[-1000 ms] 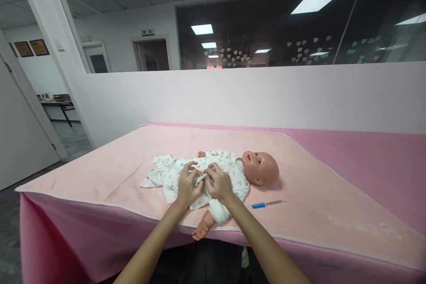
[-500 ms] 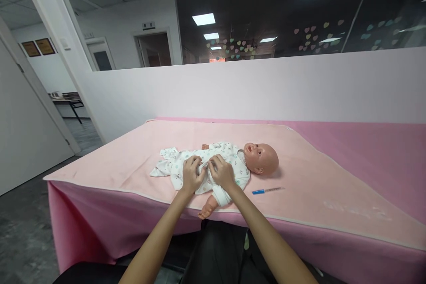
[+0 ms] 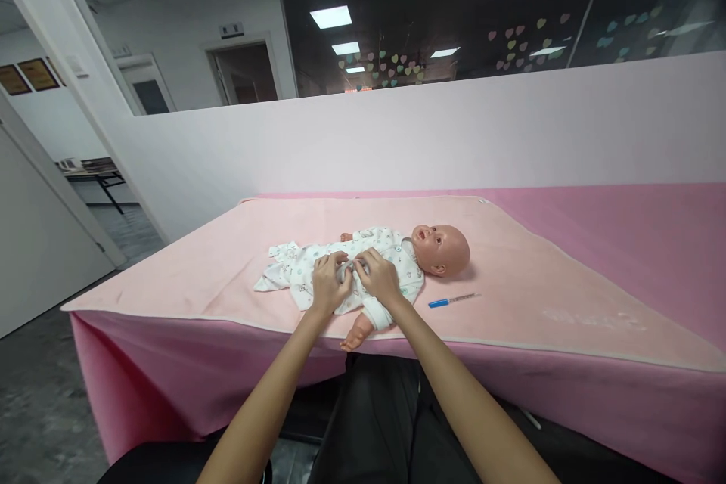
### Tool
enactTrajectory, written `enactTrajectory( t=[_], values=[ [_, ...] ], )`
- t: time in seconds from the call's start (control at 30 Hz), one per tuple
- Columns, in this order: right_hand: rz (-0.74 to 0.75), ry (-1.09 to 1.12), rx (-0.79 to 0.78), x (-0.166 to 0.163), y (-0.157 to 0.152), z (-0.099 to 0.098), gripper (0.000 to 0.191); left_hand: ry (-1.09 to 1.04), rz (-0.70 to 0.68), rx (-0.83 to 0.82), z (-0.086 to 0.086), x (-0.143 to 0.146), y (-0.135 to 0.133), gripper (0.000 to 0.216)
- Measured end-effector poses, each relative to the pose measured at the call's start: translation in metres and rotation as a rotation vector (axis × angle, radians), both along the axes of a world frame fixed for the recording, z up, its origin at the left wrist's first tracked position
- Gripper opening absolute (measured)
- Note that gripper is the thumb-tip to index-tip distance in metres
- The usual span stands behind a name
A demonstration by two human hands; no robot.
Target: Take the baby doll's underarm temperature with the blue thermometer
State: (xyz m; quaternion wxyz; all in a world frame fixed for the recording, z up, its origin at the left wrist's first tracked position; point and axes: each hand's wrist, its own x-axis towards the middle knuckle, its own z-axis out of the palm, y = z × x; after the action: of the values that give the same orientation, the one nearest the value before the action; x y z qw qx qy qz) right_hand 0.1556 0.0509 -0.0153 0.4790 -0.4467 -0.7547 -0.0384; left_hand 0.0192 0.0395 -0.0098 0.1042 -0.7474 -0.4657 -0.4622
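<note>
A baby doll [image 3: 441,250] lies on its back, head to the right, dressed in a white printed baby outfit [image 3: 295,266]. Over its belly, my left hand [image 3: 329,282] pinches a fold of the outfit's cloth. My right hand [image 3: 377,276] pinches the same front edge just beside it, fingertips almost meeting the left ones. Whatever fastening lies between the fingertips is too small to make out. One doll arm [image 3: 357,333] sticks out toward me near the table edge. Right of the outfit rests a thermometer [image 3: 454,300] with a blue end, touched by neither hand.
A peach blanket [image 3: 527,295] covers much of the table, over a pink cloth [image 3: 640,234] that hangs down in front. Behind it stands a white half wall [image 3: 431,140] with dark glass above. A door [image 3: 45,219] is at the left.
The view has tilted and shifted slightly, so the doll and table sit a little higher. Both hands stay on the outfit's front, with only small finger movement.
</note>
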Motion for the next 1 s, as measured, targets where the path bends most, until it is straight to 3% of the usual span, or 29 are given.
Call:
enactTrajectory(
  t=[0.57, 0.8, 1.0],
  values=[
    [-0.027, -0.039, -0.001, 0.0017, 0.0016, 0.0014, 0.021, -0.023, -0.091, -0.033, 0.0016, -0.0015, -0.0013, 0.02],
    [-0.019, 0.004, 0.002, 0.0006, 0.0027, 0.0, 0.021, -0.075, -0.028, -0.01, 0.0049, -0.0019, -0.0029, 0.018],
    [-0.016, 0.028, 0.003, 0.0005, 0.0027, -0.0003, 0.021, 0.061, 0.035, 0.027, 0.0041, 0.0027, 0.0003, 0.013]
  ],
)
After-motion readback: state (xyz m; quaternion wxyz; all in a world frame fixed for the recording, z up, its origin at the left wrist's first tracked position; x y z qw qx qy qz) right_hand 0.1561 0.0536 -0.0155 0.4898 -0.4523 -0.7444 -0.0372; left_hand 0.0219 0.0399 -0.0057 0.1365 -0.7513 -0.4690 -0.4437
